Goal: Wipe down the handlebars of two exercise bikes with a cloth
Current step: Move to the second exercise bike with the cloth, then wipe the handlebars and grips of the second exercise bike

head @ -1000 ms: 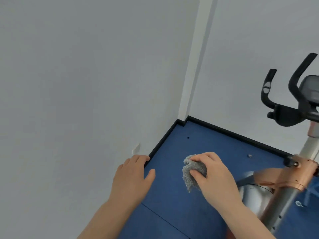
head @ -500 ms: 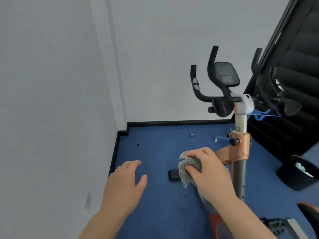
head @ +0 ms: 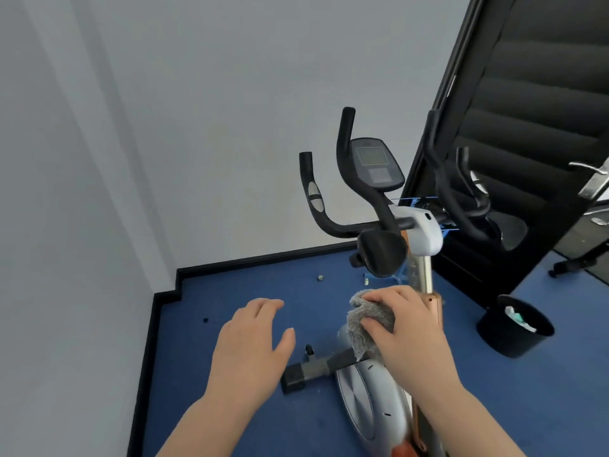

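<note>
While the right hand [head: 407,328] grips the cloth [head: 369,319] below the handlebars [head: 342,192], the left hand [head: 253,344] hangs wide, empty

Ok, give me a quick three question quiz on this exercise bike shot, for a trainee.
1. True or false: the left hand holds the grey cloth.
2. The black bin stands: A) against the left wall, B) right of the bike, near the black door, C) under the console.
3. Fill in: the cloth has not yet touched the black ____.

Key:
1. False. The right hand has its grip shut on the cloth; the left hand is open and empty.
2. B.
3. Handlebars; the cloth is well below them in the picture.
</note>
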The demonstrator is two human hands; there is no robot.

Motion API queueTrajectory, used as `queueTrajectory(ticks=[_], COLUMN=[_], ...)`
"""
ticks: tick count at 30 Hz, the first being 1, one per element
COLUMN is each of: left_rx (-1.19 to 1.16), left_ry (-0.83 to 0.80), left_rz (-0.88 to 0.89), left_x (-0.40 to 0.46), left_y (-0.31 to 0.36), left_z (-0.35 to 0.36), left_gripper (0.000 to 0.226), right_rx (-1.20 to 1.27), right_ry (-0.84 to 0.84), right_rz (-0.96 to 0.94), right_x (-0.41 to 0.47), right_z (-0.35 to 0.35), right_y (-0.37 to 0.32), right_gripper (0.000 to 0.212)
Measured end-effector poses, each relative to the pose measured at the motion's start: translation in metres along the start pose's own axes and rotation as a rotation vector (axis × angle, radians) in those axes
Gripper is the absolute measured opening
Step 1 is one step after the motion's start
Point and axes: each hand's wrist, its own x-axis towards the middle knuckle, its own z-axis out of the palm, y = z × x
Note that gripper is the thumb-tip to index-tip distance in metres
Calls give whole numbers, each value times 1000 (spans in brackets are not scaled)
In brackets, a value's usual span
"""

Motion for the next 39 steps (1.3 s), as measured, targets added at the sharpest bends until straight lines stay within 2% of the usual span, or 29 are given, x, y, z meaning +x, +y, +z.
queueTrajectory(ticks=[4, 12, 17, 19, 21, 25, 29, 31, 35, 39], left_rx=[-19, -80, -280, -430, -534, -606, -602, -643, -722, -709], left_ry=[-82, -173, -239, -283, -281, -221, -212, -218, -204, -154], left_rz=[36, 270, 298, 238, 207, 184, 135, 125, 76, 24], left_x=[38, 147, 172, 170, 172, 175, 173, 171, 163, 155], left_y=[-1, 10, 33, 42, 52, 65, 69, 70, 71, 71], left_z=[11, 13, 36, 49, 60, 78, 90, 94, 100, 106], left_gripper=[42, 40, 37, 35, 37, 45, 44, 41, 39, 44], right_rx=[2, -43, -33, -102, -208, -466, -525, -520, -310, -250], right_ry=[-16, 179, 344, 380, 363, 175, 67, 56, 143, 17], right_rz=[56, 220, 273, 224, 92, -210, -404, -476, -487, -535], right_x=[33, 83, 98, 110, 128, 153, 146, 140, 163, 181], right_z=[2, 16, 12, 7, 6, 20, 13, 5, 8, 21], right_y=[7, 17, 34, 41, 49, 69, 99, 109, 97, 97], right_gripper=[26, 25, 24, 26, 28, 29, 33, 30, 19, 24])
